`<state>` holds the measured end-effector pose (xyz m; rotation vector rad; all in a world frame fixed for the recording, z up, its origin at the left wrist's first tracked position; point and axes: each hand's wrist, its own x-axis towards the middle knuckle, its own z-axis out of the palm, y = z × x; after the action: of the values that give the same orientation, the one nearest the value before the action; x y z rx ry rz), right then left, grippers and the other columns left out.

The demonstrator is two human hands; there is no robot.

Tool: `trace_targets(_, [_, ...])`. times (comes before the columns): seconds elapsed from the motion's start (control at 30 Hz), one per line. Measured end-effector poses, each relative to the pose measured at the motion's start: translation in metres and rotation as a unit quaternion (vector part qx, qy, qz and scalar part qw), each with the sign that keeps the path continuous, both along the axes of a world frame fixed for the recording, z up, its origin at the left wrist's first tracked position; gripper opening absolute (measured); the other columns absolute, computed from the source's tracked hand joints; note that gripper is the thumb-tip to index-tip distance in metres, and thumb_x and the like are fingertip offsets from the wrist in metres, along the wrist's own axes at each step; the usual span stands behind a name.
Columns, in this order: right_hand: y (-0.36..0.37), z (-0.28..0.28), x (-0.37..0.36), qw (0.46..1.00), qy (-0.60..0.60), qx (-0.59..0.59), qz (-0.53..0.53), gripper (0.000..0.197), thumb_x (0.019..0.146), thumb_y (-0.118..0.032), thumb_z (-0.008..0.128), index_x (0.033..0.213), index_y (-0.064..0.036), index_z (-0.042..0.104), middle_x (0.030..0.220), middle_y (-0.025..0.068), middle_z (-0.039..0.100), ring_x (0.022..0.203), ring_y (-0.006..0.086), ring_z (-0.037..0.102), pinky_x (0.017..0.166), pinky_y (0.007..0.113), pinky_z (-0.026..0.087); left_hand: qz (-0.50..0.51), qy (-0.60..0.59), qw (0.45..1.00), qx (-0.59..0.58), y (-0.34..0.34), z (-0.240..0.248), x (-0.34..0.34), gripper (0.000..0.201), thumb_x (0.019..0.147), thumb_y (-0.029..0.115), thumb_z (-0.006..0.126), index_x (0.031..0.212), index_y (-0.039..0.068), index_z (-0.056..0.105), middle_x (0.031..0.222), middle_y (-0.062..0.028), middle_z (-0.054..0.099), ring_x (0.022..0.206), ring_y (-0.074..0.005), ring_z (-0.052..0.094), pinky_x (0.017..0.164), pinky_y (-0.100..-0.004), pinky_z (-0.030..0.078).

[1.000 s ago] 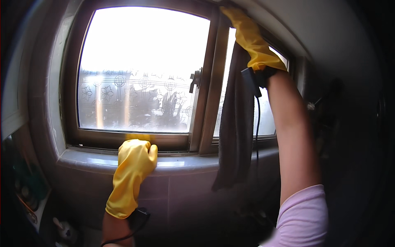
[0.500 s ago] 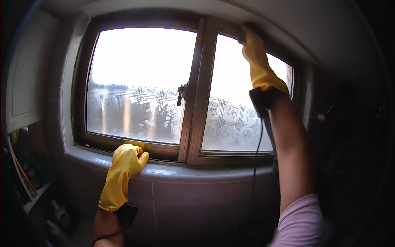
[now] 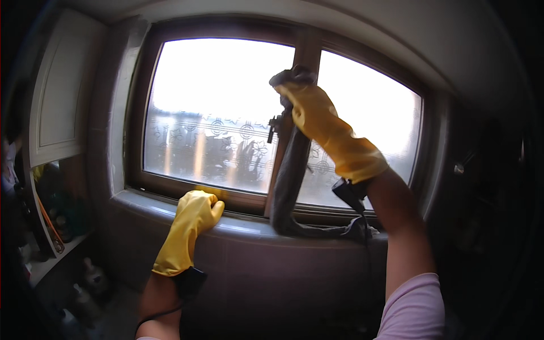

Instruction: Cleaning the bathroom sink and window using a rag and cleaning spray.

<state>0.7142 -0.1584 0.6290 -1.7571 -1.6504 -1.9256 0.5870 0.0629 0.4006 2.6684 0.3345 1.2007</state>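
Note:
My right hand [image 3: 320, 119], in a yellow rubber glove, is closed on a long dark grey cloth [image 3: 288, 175]. It holds the bunched end against the upright between two window panes. From there the cloth hangs past the window latch [image 3: 273, 127] and trails along the sill. My left hand [image 3: 192, 218], gloved in yellow too, is curled and rests on the sill by the lower window frame. Its fingertips are hidden, so I cannot see whether anything is in them.
Brown frames hold the left pane [image 3: 209, 136] and the right pane [image 3: 374, 124], both with a patterned lower part. A shiny stone sill [image 3: 153, 207] runs below. At left are a pale cabinet door [image 3: 59, 90] and a shelf [image 3: 59, 258], with bottles [image 3: 93, 275] underneath.
My right hand has come down and left from the top of the right pane to the middle upright. The cloth's hanging length now shows. The left hand stays on the sill; the view has shifted.

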Motion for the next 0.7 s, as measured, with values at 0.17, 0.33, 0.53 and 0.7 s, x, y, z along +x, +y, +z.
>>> trace_targets(0.17, [-0.003, 0.11, 0.02, 0.974, -0.112, 0.172, -0.094, 0.05, 0.083, -0.02, 0.064, 0.133, -0.0177, 0.058, 0.119, 0.0119, 0.067, 0.106, 0.0334, 0.064, 0.093, 0.046, 0.051, -0.037, -0.043, 0.998, 0.015, -0.009, 0.004, -0.001, 0.031, 0.086, 0.029, 0.059, 0.08, 0.002, 0.074, 0.079, -0.0211, 0.069, 0.083, -0.0377, 0.067, 0.08, -0.0453, 0.052])
trace_targets(0.33, [0.012, 0.107, 0.031, 0.968, -0.148, 0.188, -0.078, 0.05, 0.084, -0.024, 0.068, 0.132, -0.0184, 0.059, 0.116, 0.0108, 0.066, 0.109, 0.0314, 0.062, 0.093, 0.044, 0.051, -0.052, -0.072, 0.996, 0.003, 0.004, -0.002, 0.0, 0.03, 0.086, 0.025, 0.058, 0.073, 0.001, 0.071, 0.073, -0.021, 0.066, 0.078, -0.0396, 0.065, 0.076, -0.0486, 0.05])
trace_targets(0.53, [-0.007, 0.017, 0.029, 0.991, -0.07, 0.1, -0.047, 0.051, 0.084, -0.021, 0.069, 0.133, -0.0102, 0.058, 0.125, 0.0111, 0.066, 0.116, 0.0318, 0.061, 0.103, 0.043, 0.044, -0.051, -0.114, 0.992, 0.031, 0.01, -0.011, 0.011, 0.028, 0.086, 0.024, 0.06, 0.071, 0.002, 0.07, 0.074, -0.0197, 0.067, 0.079, -0.0395, 0.065, 0.077, -0.0485, 0.05])
trace_targets(0.7, [-0.018, 0.089, 0.021, 0.971, -0.175, 0.15, -0.054, 0.046, 0.087, -0.018, 0.065, 0.133, -0.0189, 0.057, 0.127, 0.0024, 0.064, 0.121, 0.0219, 0.058, 0.114, 0.046, 0.033, -0.066, -0.113, 0.991, 0.027, -0.001, -0.004, 0.007, 0.028, 0.087, 0.022, 0.06, 0.072, 0.0, 0.068, 0.076, -0.0223, 0.066, 0.08, -0.0415, 0.064, 0.075, -0.0488, 0.049])
